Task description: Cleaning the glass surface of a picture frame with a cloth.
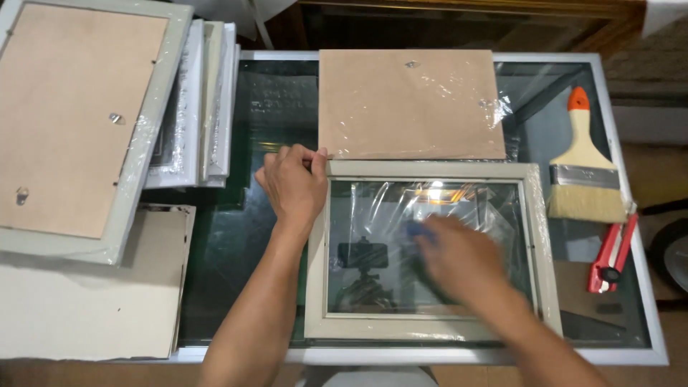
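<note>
Frame (430,326) corner pinched under left hand (294,188) fingers; blurred right hand (459,261), grip unclear, on its glass.

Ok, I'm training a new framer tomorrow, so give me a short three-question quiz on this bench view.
1. True or false: the left hand grips the top left corner of the picture frame.
2. Which tool lies nearest the paintbrush? A) red utility knife B) hammer C) scissors
3. What lies directly above the frame on the glass table?

Key:
1. True.
2. A.
3. A brown backing board in clear wrap.

The right hand is blurred over the frame's glass, with something blue at its fingers; what it is cannot be told.
</note>
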